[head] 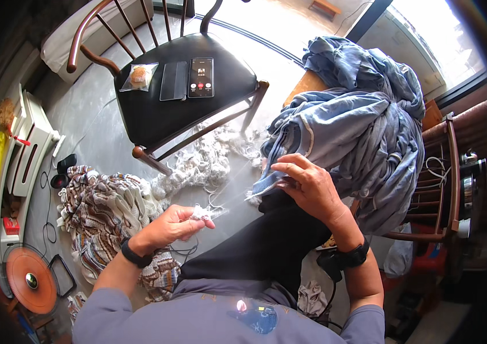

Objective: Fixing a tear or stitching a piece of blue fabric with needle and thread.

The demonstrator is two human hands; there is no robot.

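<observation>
My left hand pinches a small tuft of white thread between thumb and fingers. Thin strands stretch from it up towards the blue garments. My right hand is at the ribbed edge of a blue knit garment, thumb and fingers near its corner; whether they grip it cannot be told. A large heap of blue garments lies beyond and to the right of this hand. Loose white thread waste is piled on the floor ahead. Patterned brown and white knitwear lies at the left.
A chair with a black seat stands ahead, holding a phone with a lit screen and a small packet. An orange fan is at the lower left. A wooden rack stands at the right. Cables lie on the floor.
</observation>
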